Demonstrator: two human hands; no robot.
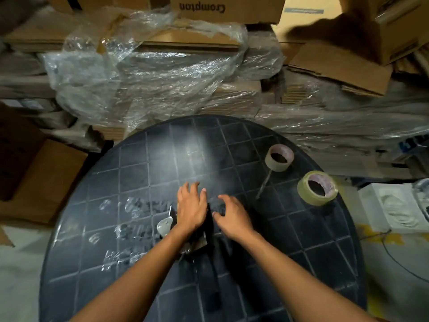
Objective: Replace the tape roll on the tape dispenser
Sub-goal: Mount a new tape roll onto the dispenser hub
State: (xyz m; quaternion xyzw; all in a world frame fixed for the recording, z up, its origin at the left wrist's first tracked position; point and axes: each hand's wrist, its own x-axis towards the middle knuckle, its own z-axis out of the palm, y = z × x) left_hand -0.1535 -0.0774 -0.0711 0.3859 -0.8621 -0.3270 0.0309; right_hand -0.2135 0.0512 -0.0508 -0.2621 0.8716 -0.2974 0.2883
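Both hands hover spread-fingered over the black tape dispenser lying mid-table: the left hand rests on it, the right hand just beside, gripping nothing. Right of the dispenser stand two tape rolls, the thin roll farther and the fuller roll at the table's edge.

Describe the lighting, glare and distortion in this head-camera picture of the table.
Head view: dim room, with a bright hazy glare patch on the dark table; the wide lens bends the table's grid lines and rim; the black dispenser between the left hand and right hand melts into shadow; the plastic wrap glints.
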